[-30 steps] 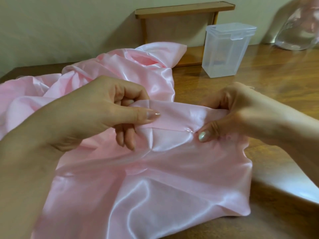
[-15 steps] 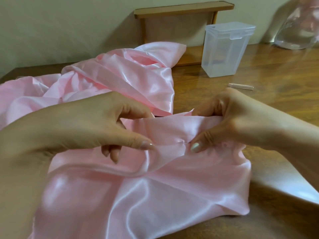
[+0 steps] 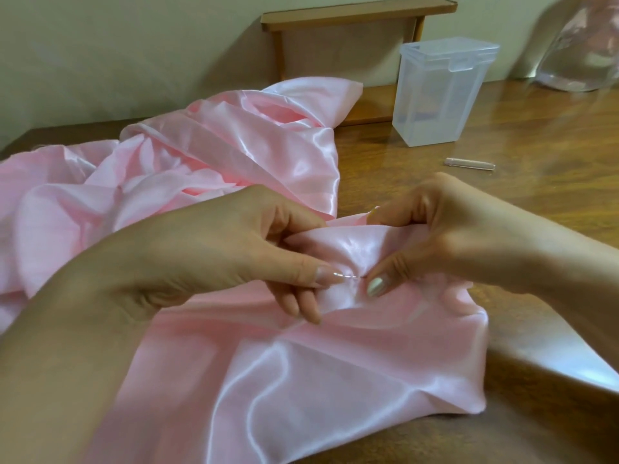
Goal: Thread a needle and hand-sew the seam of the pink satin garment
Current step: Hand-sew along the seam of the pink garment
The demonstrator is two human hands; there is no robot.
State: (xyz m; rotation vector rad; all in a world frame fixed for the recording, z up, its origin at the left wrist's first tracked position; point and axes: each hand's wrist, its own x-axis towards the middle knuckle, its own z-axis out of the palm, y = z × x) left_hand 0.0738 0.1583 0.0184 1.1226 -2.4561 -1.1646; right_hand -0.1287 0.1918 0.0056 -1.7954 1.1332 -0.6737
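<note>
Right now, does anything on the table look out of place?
A small clear tube lies loose on its side on the table, apart from the plastic box; it might roll. Nothing looks spilled.

Clear box — wooden stand

This looks like a room in a home, with a corner used for hand sewing. A varnished wooden table stands against a plain pale wall. On the table are a small wooden shelf, a clear plastic box with a lid, a thin clear tube and a heap of pink satin.
</note>
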